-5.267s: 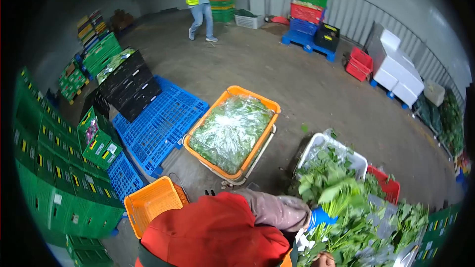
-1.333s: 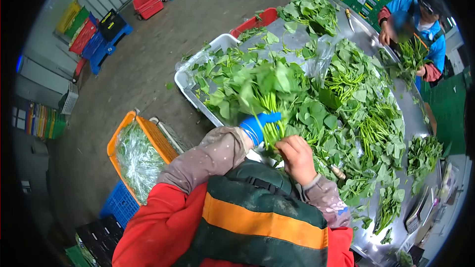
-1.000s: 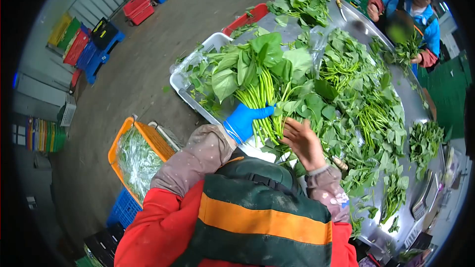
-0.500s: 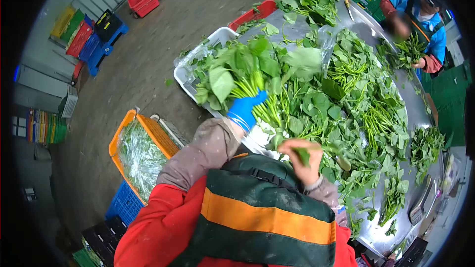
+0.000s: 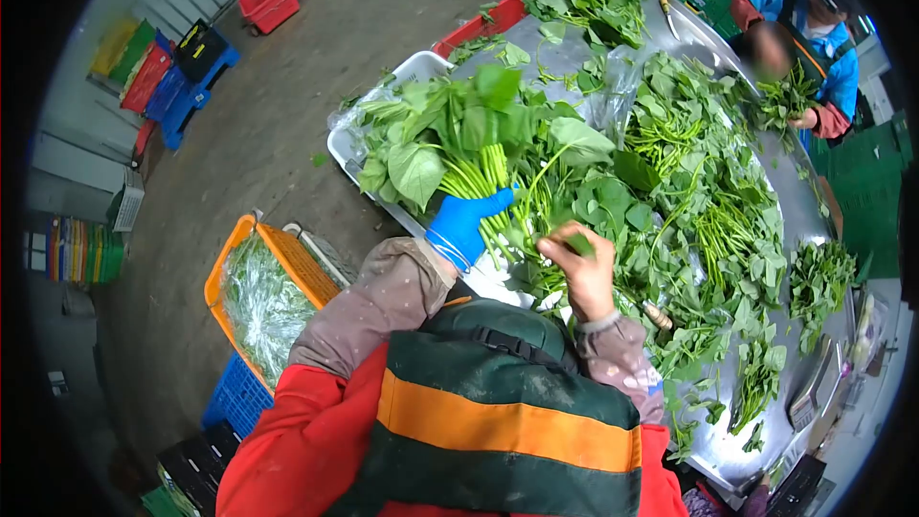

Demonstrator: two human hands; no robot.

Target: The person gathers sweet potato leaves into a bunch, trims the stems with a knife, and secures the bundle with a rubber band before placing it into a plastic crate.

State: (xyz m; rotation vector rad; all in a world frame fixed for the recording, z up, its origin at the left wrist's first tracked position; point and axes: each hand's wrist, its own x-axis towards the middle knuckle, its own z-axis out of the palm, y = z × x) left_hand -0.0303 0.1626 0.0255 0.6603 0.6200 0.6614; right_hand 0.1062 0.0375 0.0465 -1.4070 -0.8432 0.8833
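A bunch of leafy green stems [image 5: 474,168] is held in my left hand [image 5: 463,227], which wears a blue glove, its fingers wrapped round the stems. Just right of the lower stem ends is my bare right hand [image 5: 581,266], its fingers closed on a green leaf [image 5: 580,245]. Beyond the hands and to their right, loose greens [image 5: 699,220] cover much of the metal table [image 5: 725,442]. Below my right hand's side of the pile lies a knife with a light handle [image 5: 658,316]; its blade is hidden.
A white crate [image 5: 342,147] and a red crate [image 5: 479,25] stand at the table's left edge. An orange crate [image 5: 226,283] with wrapped greens is at lower left. Another knife [image 5: 668,16] lies at the far end. A co-worker [image 5: 819,48] holds greens across the table.
My right hand has shifted slightly up beside the stems. The leaves in my left hand's bunch have swung a little. The handle near my right wrist shows more plainly.
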